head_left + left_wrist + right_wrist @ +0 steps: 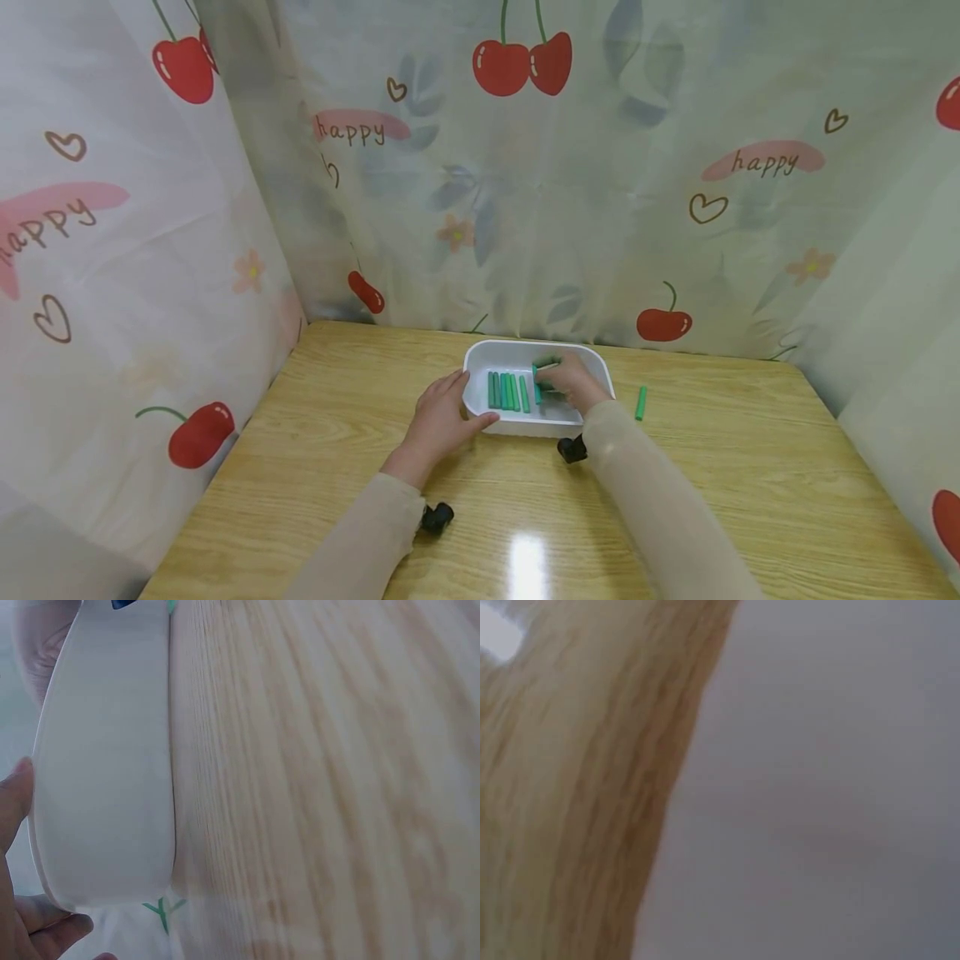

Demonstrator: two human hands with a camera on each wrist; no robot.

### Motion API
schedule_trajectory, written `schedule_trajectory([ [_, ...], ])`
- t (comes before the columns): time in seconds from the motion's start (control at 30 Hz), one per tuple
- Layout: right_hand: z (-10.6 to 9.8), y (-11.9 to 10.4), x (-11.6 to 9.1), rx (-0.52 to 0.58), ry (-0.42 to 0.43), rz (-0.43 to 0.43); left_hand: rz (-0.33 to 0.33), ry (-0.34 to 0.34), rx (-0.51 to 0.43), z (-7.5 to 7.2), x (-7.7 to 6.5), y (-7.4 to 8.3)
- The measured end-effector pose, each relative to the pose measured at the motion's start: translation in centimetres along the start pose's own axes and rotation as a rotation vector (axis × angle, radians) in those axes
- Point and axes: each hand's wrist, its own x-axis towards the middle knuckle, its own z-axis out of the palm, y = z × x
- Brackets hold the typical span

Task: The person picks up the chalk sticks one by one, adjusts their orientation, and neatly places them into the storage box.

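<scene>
A white plastic tray (525, 427) sits near the table's back edge. Several slim sticks (503, 392) in shades of green, looking like pastels, lie side by side in its left half. My left hand (441, 421) holds the tray's left end, thumb at the front rim; the left wrist view shows the thumb and fingertips (64, 935) around the tray wall (105, 765). My right hand (572, 379) reaches inside and pinches a teal-green stick (537, 387) right of the row, the fingers partly covering it. The right wrist view has only the blurred tray wall (802, 780) up close.
A single bright green stick (641, 403) lies on the wooden table (510, 500) just right of the tray. Behind the table hangs a cherry-printed curtain (525, 208), with more of it at both sides. Black wrist cameras (437, 517) stick out below the sleeves.
</scene>
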Motion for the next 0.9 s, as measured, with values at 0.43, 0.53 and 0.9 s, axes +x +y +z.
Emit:
schedule_trajectory([
  [0.43, 0.8, 1.1, 0.8, -0.065, 0.027, -0.039, 0.003, -0.002, 0.003, -0.1, -0.1, 0.1],
  [0.53, 0.8, 1.1, 0.8, -0.066, 0.019, -0.027, -0.006, -0.005, 0.001, -0.1, 0.0, 0.1],
  [0.9, -0.4, 0.2, -0.6, -0.097, -0.021, 0.000, -0.027, -0.006, -0.017, -0.3, -0.2, 0.4],
])
